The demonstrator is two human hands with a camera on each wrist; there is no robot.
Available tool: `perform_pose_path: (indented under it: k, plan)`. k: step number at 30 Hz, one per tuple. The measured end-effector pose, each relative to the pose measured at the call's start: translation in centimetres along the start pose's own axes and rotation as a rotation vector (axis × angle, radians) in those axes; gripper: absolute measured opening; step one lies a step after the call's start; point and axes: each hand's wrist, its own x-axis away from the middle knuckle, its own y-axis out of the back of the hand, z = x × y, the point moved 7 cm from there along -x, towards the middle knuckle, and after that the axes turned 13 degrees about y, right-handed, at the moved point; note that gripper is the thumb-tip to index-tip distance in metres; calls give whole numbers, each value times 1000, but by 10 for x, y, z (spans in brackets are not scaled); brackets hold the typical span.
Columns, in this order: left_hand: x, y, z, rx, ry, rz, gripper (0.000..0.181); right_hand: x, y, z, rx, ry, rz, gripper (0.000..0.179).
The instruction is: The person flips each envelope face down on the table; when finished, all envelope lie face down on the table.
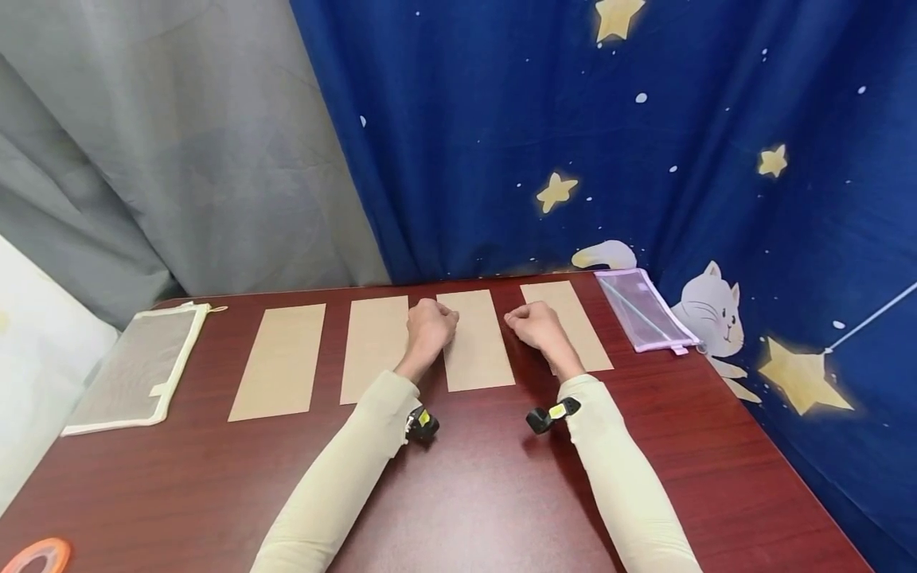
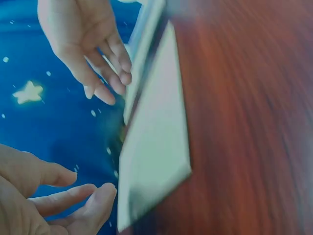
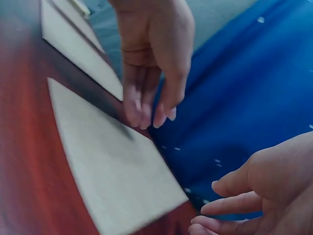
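Several tan rectangular sheets lie in a row along the back of the dark red table (image 1: 458, 477). My left hand (image 1: 430, 326) is at the left edge of the third sheet (image 1: 476, 346) from the left, between it and the second sheet (image 1: 371, 350). To the right of that third sheet, my right hand (image 1: 536, 325) overlaps the left side of the rightmost sheet (image 1: 573, 318). Both hands have loosely bent fingers and hold nothing. In the right wrist view, gaps show between the fingers (image 3: 234, 203) of my right hand. The leftmost sheet (image 1: 281, 362) lies apart from both hands.
A white-edged mesh zip pouch (image 1: 168, 390) lies at the far left, and a purple-edged mesh pouch (image 1: 641, 310) at the back right. An orange ring-shaped roll (image 1: 60, 549) sits at the front left corner. Grey and blue starry curtains (image 1: 487, 143) hang behind the table.
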Motion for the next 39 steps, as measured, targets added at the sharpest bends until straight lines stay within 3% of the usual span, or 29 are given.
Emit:
perform_pose_path:
  k: [3, 10, 14, 21, 26, 33, 39]
  plan:
    - [6, -7, -11, 71, 36, 63, 18, 1, 20, -8, -32, -1, -45, 31]
    - [14, -42, -27, 372, 170, 336, 23, 5, 65, -36, 41, -31, -91, 36]
    - [18, -59, -30, 491, 232, 410, 26, 9, 77, -60, 4, -54, -97, 39]
    - [25, -94, -43, 622, 283, 542, 31, 14, 94, -97, 3, -122, -125, 42]
    - [28, -111, -45, 707, 346, 571, 31, 10, 96, -104, -17, -142, -127, 41]
    - [31, -120, -50, 794, 378, 580, 39, 2, 92, -107, -80, -187, -99, 41]
    - [35, -128, -54, 797, 390, 581, 42, 1, 89, -109, -151, -238, -90, 41]
